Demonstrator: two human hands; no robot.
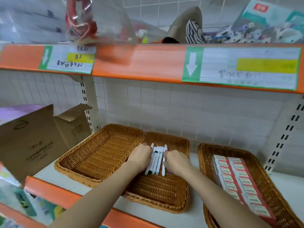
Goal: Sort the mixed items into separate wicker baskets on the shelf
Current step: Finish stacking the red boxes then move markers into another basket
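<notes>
Three wicker baskets stand side by side on the white shelf. The left basket (97,155) holds nothing. In the middle basket (158,190) lies a row of white pens (157,159), side by side and pointing away from me. My left hand (139,157) presses against the left side of the pens with curled fingers. My right hand (176,162) closes on the rightmost pens from the other side. The right basket (263,175) is packed with red and white boxes (238,181) in two rows.
An open cardboard box (36,139) stands left of the baskets. The orange shelf edge (65,193) runs in front. Overhead, an orange upper shelf (148,63) with price labels carries bags and small toys. A slotted upright (284,137) rises at the right.
</notes>
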